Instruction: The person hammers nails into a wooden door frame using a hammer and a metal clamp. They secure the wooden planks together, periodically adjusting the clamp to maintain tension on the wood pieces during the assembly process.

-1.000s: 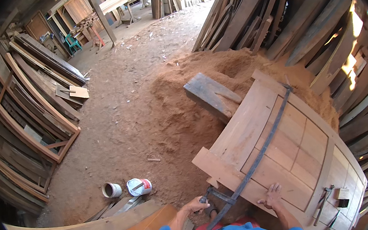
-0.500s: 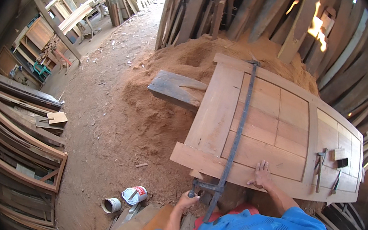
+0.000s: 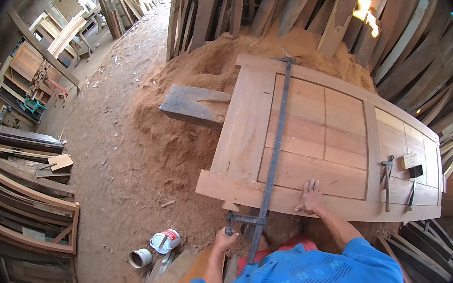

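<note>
A panelled wooden door [image 3: 231, 135] lies flat in front of me, with a long metal bar clamp [image 3: 276, 147] across its width. My left hand [image 3: 226, 240] is closed round the clamp's screw handle at the near edge. My right hand [image 3: 311, 199] rests on the door's near frame rail, fingers spread, holding nothing. At the far edge the clamp's other jaw [image 3: 287, 59] sits against the door. A hammer [image 3: 389, 182], a wooden block [image 3: 408, 161], a small black block [image 3: 415, 171] and a thin dark-handled tool [image 3: 411, 196] lie on the right part of the door.
A thick timber beam [image 3: 190, 109] juts out from under the door on the left. Sawdust [image 3: 166, 142] is heaped behind it. Two buckets, one white and red [image 3: 165, 242], one grey [image 3: 140, 258], stand at lower left. Planks [image 3: 330, 25] lean at the back; wooden frames [image 3: 31, 228] stack at far left.
My view has shifted, so the scene sits a little left and higher. My left hand stays on the clamp handle and my right hand stays on the door.
</note>
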A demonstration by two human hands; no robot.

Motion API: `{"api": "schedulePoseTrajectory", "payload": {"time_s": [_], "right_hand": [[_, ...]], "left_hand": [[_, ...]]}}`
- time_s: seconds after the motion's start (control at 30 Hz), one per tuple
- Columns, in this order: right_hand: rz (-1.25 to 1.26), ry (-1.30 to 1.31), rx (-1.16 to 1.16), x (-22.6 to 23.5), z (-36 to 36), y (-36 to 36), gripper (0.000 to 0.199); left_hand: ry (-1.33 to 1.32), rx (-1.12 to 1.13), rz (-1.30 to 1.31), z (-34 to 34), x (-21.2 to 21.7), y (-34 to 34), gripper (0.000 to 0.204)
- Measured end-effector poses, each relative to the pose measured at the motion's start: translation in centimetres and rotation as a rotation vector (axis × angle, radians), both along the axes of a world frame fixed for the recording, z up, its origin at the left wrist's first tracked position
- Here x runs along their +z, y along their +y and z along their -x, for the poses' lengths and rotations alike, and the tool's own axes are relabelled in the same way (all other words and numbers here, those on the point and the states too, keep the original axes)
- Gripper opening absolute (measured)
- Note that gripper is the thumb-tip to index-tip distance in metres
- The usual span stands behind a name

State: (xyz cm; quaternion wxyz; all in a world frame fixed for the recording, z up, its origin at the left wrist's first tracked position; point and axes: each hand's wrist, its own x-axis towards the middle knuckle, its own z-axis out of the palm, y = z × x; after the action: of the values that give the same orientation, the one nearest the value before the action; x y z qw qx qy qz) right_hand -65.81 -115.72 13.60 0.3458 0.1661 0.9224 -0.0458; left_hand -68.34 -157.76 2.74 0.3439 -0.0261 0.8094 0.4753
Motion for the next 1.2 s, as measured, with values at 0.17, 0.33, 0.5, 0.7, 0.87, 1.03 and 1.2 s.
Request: {"api": "schedulePoseTrajectory", "payload": {"time_s": [0.17,0.33,0.5,0.7,0.87,1.03,1.2], "right_hand": [[0.015,0.044,-0.001,-0.6,0.0,0.3,0.133],[-0.029,0.038,0.007,-1.4,-0.9,0.6,0.135],[0.008,0.029,-0.033,-0.2,-0.2,-0.1,0.135],[0.006,0.028,0.018,-1.1,-0.3,0.5,0.134],[0.027,0.019,-0.045,-0.3,-0.5,0.6,0.135],[0.054,0.045,-0.061,0.1,0.1,0.4,0.137],[0.081,0.058,-0.078,-0.7,-0.3,0.1,0.136]], "left_hand": [[-0.419,0.056,-0.275,2.0,3.3,-1.0,0.024],[0.524,0.082,0.386,-2.2,4.9,3.8,0.034],[0.079,0.031,0.212,0.2,2.4,1.7,0.033],[-0.677,0.061,-0.460,2.5,1.6,-1.7,0.034],[0.361,-0.030,0.508,-1.1,5.5,3.3,0.043],[-0.337,0.082,-0.080,1.5,2.8,0.0,0.032],[-0.535,0.206,-0.393,2.2,1.5,-1.1,0.031]]}}
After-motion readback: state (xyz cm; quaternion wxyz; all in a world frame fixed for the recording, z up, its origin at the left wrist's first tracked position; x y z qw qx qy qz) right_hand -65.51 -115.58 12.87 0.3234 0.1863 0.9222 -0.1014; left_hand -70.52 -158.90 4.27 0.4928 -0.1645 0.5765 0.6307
